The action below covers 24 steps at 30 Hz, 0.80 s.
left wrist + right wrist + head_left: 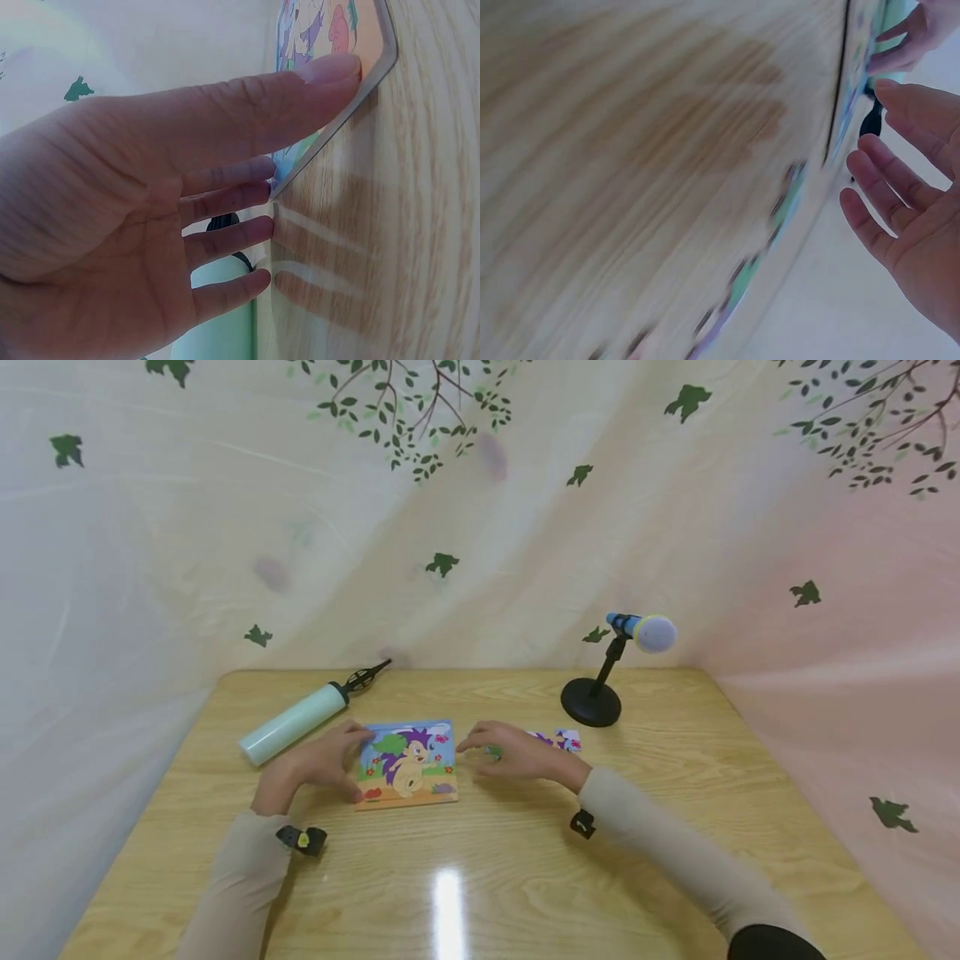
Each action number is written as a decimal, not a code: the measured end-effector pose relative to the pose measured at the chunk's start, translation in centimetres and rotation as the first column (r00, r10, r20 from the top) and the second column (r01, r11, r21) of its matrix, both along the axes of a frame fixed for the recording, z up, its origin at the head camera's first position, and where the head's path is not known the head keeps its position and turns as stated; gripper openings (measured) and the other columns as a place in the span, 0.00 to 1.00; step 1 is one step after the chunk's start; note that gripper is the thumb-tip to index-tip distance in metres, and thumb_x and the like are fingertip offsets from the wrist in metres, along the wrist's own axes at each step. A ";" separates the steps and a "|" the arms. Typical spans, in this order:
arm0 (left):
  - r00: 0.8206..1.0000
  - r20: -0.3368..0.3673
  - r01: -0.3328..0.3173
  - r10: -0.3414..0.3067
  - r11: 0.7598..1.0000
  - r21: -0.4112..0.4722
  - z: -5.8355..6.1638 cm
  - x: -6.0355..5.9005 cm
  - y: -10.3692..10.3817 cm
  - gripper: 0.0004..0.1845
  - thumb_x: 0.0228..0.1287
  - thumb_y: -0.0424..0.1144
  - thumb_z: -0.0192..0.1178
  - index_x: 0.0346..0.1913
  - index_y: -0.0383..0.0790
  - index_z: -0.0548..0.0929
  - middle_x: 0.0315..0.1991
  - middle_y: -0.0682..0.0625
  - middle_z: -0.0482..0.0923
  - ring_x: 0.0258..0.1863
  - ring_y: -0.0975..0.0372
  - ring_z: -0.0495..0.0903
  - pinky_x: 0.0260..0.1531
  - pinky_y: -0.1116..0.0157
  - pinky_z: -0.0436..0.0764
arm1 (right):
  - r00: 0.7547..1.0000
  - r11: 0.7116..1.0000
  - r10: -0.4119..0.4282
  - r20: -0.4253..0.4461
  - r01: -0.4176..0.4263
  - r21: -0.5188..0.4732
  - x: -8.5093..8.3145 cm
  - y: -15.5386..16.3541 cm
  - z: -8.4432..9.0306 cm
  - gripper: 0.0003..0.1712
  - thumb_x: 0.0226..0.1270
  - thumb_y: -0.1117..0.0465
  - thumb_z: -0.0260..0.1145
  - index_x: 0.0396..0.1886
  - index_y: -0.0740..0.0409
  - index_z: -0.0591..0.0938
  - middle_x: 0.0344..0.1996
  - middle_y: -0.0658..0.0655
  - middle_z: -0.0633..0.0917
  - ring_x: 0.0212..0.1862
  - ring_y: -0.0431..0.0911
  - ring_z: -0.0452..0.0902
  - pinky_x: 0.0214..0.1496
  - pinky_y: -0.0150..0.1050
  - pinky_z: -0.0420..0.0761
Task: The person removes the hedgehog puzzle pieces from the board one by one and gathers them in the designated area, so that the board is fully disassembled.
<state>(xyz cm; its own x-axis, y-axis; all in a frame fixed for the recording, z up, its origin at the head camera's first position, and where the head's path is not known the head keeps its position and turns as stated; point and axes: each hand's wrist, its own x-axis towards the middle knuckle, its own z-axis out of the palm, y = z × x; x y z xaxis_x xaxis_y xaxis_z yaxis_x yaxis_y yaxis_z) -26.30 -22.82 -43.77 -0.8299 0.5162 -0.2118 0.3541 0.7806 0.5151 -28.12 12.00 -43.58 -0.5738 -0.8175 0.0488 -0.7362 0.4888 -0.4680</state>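
A hedgehog picture puzzle board (pixel 412 768) lies flat on the wooden table. My left hand (pixel 326 760) is at its left side; in the left wrist view the thumb (pixel 330 79) touches the board near a corner, and the other fingers stretch out straight by its edge. Just right of the board, my right hand (pixel 517 752) hovers with nothing in its fingers, which spread loosely in the right wrist view. Loose puzzle pieces (pixel 567 740) lie beside and behind that hand, partly hidden by it. The right wrist view shows these pieces (pixel 742 281) edge-on and blurred.
A pale green hand pump (pixel 296 724) with a black nozzle lies behind my left hand. A toy microphone (pixel 652 633) on a black round-based stand (pixel 591 702) stands at the back right. A leaf-patterned curtain (pixel 450 527) hangs along the table's back edge.
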 end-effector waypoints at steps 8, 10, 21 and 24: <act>1.000 0.010 0.001 -0.001 1.000 -0.005 0.1 -0.1 0.3 0.55 0.46 0.43 0.81 0.76 0.29 0.63 0.70 0.31 0.62 0.72 0.36 0.61 0.74 0.36 0.62 | 0.998 1.000 0.009 0.063 -0.008 -0.015 -0.8 -4.7 -0.3 0.24 0.68 0.63 0.70 0.63 0.60 0.82 0.57 0.62 0.82 0.58 0.54 0.78 0.63 0.48 0.83; 1.000 0.021 -0.006 0.006 1.000 -0.005 0.0 -0.2 0.4 0.55 0.47 0.42 0.81 0.76 0.30 0.62 0.71 0.32 0.62 0.72 0.36 0.61 0.74 0.36 0.62 | 0.997 1.000 0.012 0.070 -0.011 -0.013 -0.9 -5.5 -0.6 0.25 0.68 0.63 0.70 0.64 0.60 0.80 0.58 0.61 0.82 0.59 0.53 0.78 0.64 0.47 0.82; 0.999 0.041 -0.030 0.030 0.999 -0.017 -0.1 -0.3 0.2 0.55 0.48 0.44 0.80 0.77 0.32 0.62 0.71 0.34 0.62 0.73 0.37 0.61 0.73 0.36 0.63 | 0.994 0.999 0.003 0.105 -0.008 0.041 -1.7 -8.1 -1.1 0.27 0.68 0.60 0.70 0.66 0.56 0.80 0.61 0.58 0.82 0.61 0.51 0.77 0.64 0.44 0.81; 0.999 0.033 -0.025 0.025 1.000 -0.011 0.0 -0.2 0.0 0.55 0.48 0.43 0.80 0.77 0.31 0.62 0.71 0.33 0.62 0.73 0.37 0.61 0.74 0.37 0.63 | 0.993 0.999 0.005 0.120 -0.010 0.045 -1.7 -8.6 -1.1 0.28 0.68 0.60 0.70 0.67 0.56 0.79 0.63 0.58 0.81 0.63 0.51 0.75 0.66 0.46 0.79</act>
<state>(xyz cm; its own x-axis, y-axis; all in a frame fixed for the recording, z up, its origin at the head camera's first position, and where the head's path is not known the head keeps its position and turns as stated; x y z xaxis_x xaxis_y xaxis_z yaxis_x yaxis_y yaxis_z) -26.49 -22.77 -43.80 -0.8350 0.4928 -0.2448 0.3173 0.7946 0.5176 -29.82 3.43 -44.67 -0.5673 -0.8215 -0.0573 -0.6796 0.5063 -0.5308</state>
